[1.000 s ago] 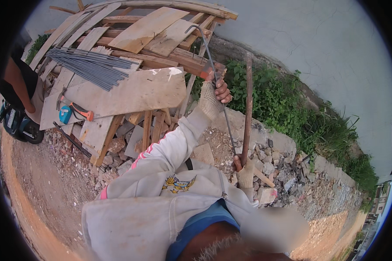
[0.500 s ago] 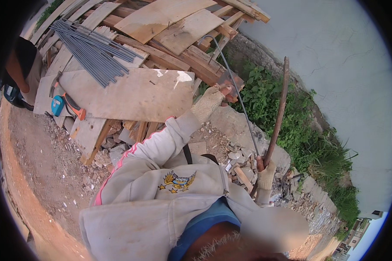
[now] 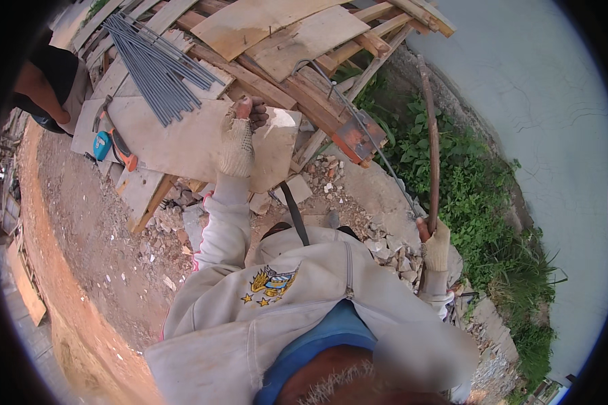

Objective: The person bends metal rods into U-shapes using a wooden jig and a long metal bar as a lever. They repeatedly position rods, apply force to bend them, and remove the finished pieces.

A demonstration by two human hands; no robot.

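My left hand (image 3: 239, 138), in a cream knitted glove with bare fingertips, hovers over a pale board (image 3: 172, 145). Its fingers are loosely curled and apart, with nothing visible in them. On the right, my gloved right hand (image 3: 435, 248) is closed around a long brown pole (image 3: 431, 135) standing up past it. A thin grey steel rod (image 3: 371, 138) with a hooked far end lies across a reddish-brown block (image 3: 355, 142). Its near end reaches my right hand; whether the fingers touch it I cannot tell.
A bundle of steel rods (image 3: 152, 71) lies on stacked planks at the far left. Near it sit a hammer (image 3: 102, 113), a teal tape measure (image 3: 102, 145) and an orange-handled tool (image 3: 123, 152). Another person (image 3: 51, 81) is at the left. Weeds (image 3: 466, 179) grow along a grey wall.
My left hand has left the rod and block and moved left over the pale board. My right hand still grips the pole, which now stands more upright.
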